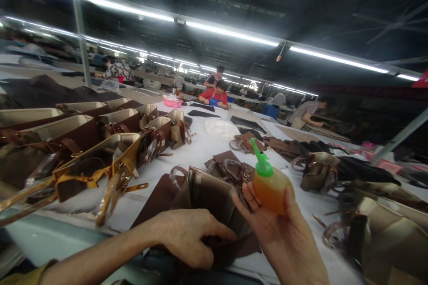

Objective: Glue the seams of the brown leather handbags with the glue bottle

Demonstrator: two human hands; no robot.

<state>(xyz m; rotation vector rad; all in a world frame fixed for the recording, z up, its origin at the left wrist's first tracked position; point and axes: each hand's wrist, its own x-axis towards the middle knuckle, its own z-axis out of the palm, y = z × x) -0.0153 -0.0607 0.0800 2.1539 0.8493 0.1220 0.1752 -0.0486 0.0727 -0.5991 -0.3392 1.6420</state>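
My right hand (284,236) holds a small amber squeeze bottle (271,189) with a green nozzle cap, raised above the table, nozzle tilted up and to the left. My left hand (187,236) is closed, gripping the near edge of a brown leather handbag (207,196) that lies open on the white table (200,147) right in front of me. The bag's handle is wrapped in clear plastic. The bottle sits just right of the bag.
A row of brown and tan handbags (100,142) stands along the left. More bags and leather pieces (321,169) lie at the right. Several other people (216,93) work at the far end near a pink basin (172,102). A metal post (78,22) rises at left.
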